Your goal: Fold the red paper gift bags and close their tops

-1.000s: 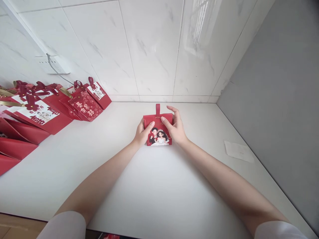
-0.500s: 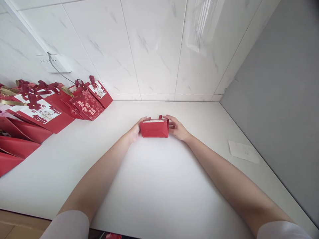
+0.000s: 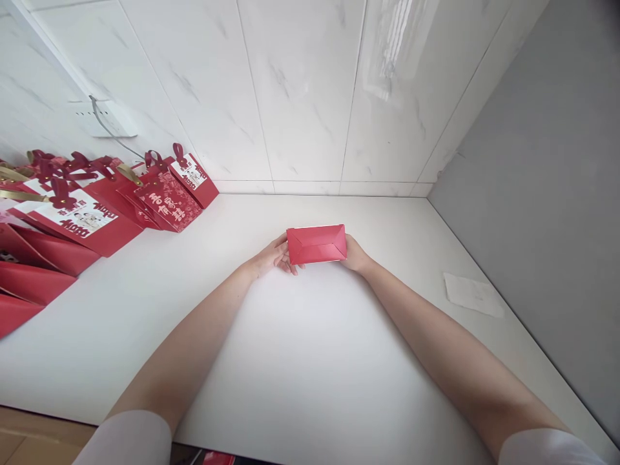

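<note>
A small red paper gift bag (image 3: 317,244) is held over the middle of the white table, its folded bottom turned towards me. My right hand (image 3: 356,253) grips its right end, with most fingers hidden behind the bag. At the left end, my left hand (image 3: 278,253) is loosely curled around the edge, and its fingertips show below the bag. The bag's printed front and handle are out of sight.
Several red gift bags (image 3: 106,223) with ribbon handles stand along the left side by the tiled wall (image 3: 300,97). A cable hangs from a wall socket (image 3: 109,119) above them. On the right, a white sheet (image 3: 472,295) lies near the grey panel (image 3: 547,194).
The gift bag has moved slightly right and tipped so more of its bottom faces me. My left fingers have shifted to below its left end; the handle has gone from view.
</note>
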Demonstrator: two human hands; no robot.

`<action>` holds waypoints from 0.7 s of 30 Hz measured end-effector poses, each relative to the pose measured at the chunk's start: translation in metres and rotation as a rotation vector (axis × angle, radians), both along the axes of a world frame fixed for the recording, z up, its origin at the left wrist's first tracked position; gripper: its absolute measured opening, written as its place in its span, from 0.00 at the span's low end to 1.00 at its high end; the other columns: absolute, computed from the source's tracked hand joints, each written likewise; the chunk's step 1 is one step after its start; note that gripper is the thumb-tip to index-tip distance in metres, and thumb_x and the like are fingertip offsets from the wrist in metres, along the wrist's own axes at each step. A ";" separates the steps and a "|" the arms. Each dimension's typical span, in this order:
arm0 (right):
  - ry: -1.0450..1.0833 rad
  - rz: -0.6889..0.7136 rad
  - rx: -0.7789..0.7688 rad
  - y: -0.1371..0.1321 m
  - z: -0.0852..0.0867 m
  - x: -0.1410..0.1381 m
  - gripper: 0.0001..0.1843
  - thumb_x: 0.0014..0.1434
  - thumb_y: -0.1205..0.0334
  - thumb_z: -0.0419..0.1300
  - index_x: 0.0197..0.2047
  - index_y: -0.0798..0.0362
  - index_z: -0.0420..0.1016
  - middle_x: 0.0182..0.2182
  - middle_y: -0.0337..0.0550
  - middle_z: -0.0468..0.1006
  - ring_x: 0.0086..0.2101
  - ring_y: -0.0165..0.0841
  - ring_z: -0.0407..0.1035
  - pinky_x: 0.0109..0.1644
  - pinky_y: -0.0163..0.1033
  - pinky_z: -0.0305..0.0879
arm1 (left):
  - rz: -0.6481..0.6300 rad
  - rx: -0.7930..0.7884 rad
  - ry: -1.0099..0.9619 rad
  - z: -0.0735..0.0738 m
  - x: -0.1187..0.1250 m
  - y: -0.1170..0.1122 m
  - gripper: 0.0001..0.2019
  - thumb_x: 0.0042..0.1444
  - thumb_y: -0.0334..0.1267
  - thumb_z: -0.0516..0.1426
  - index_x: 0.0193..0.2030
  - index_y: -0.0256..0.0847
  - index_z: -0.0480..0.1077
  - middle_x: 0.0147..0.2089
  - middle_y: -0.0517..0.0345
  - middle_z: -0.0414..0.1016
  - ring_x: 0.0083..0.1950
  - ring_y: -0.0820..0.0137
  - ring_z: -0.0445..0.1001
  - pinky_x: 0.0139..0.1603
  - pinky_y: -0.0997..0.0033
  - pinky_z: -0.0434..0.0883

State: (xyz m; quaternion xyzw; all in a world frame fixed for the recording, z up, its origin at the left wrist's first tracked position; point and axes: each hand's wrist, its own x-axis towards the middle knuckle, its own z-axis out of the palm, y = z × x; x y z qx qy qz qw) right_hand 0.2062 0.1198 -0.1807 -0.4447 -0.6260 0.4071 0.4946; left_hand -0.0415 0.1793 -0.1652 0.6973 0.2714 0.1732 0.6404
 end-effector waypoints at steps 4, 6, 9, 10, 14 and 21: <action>-0.019 -0.094 0.022 0.003 -0.005 -0.001 0.12 0.44 0.62 0.58 0.35 0.52 0.72 0.35 0.42 0.78 0.35 0.37 0.70 0.38 0.42 0.69 | 0.003 0.006 -0.059 -0.003 -0.001 0.001 0.48 0.47 0.77 0.48 0.66 0.44 0.58 0.40 0.45 0.79 0.32 0.60 0.80 0.30 0.68 0.73; -0.035 -0.141 0.039 0.004 -0.008 -0.002 0.16 0.46 0.62 0.58 0.41 0.52 0.73 0.42 0.46 0.78 0.39 0.39 0.71 0.41 0.44 0.70 | 0.001 -0.006 -0.063 -0.002 0.000 -0.001 0.50 0.46 0.77 0.49 0.69 0.46 0.55 0.44 0.44 0.78 0.32 0.60 0.80 0.31 0.66 0.74; -0.079 -0.197 0.090 0.005 -0.014 -0.002 0.23 0.49 0.61 0.60 0.51 0.50 0.71 0.53 0.51 0.74 0.46 0.42 0.71 0.45 0.49 0.72 | 0.057 -0.038 -0.007 0.006 0.003 -0.007 0.48 0.50 0.69 0.55 0.72 0.51 0.46 0.55 0.41 0.74 0.32 0.62 0.80 0.31 0.65 0.75; -0.108 -0.213 0.121 0.004 -0.015 -0.002 0.28 0.49 0.60 0.62 0.54 0.50 0.69 0.56 0.52 0.72 0.49 0.44 0.70 0.49 0.51 0.71 | 0.090 -0.045 0.010 0.009 0.005 -0.010 0.47 0.51 0.65 0.58 0.73 0.53 0.44 0.58 0.41 0.72 0.31 0.64 0.80 0.31 0.65 0.75; -0.284 -0.280 0.255 0.000 -0.017 -0.004 0.49 0.44 0.54 0.70 0.67 0.53 0.56 0.61 0.59 0.66 0.59 0.55 0.60 0.62 0.62 0.58 | 0.232 -0.015 -0.016 0.015 0.013 -0.018 0.43 0.52 0.54 0.63 0.71 0.54 0.47 0.59 0.44 0.71 0.27 0.70 0.77 0.27 0.68 0.74; -0.527 -0.312 0.611 -0.007 -0.003 -0.012 0.51 0.55 0.43 0.65 0.71 0.48 0.42 0.62 0.56 0.66 0.57 0.52 0.64 0.63 0.60 0.57 | 0.422 0.050 -0.123 0.006 0.021 -0.018 0.37 0.53 0.56 0.61 0.65 0.48 0.53 0.46 0.51 0.76 0.25 0.70 0.76 0.25 0.68 0.74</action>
